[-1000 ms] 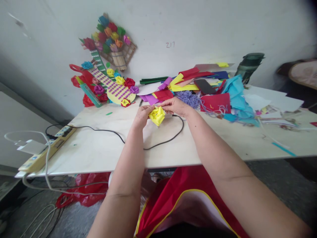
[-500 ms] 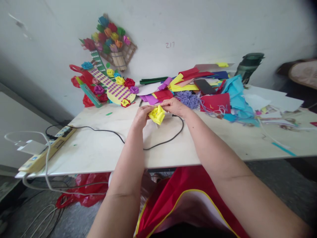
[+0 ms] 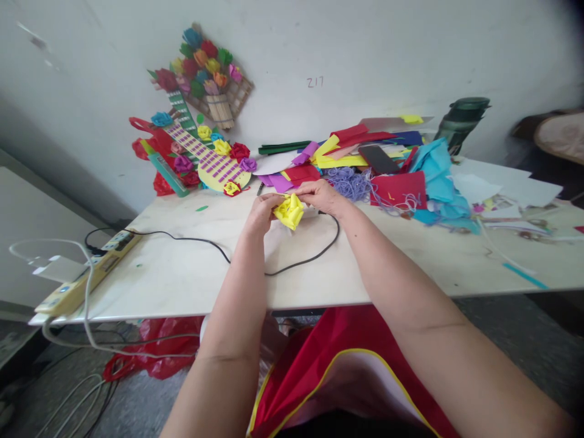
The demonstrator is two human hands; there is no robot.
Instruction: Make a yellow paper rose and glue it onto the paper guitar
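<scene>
A yellow paper flower [image 3: 289, 212] with folded petals is held above the table [image 3: 177, 280], between both hands. My left hand [image 3: 263, 214] grips its left side, fingers closed. Against its upper right edge, my right hand [image 3: 319, 196] pinches the yellow paper with thumb and fingers. A black cable [image 3: 314, 258] curves over the table below the flower. Behind the hands lie purple paper [image 3: 276, 182] and a tangle of lilac yarn [image 3: 349, 184].
At the back left stand a guitar-shaped craft [image 3: 219, 167] with paper roses and a green glue bottle [image 3: 166, 172]. A power strip [image 3: 91, 274] lies on the left edge. Blue crepe paper [image 3: 431, 164], a phone [image 3: 378, 159] and a dark bottle [image 3: 460, 125] are at the back right.
The view has shifted very slightly. Both hands keep nearly the same place on the yellow flower, with the right fingers a little closer over its top edge.
</scene>
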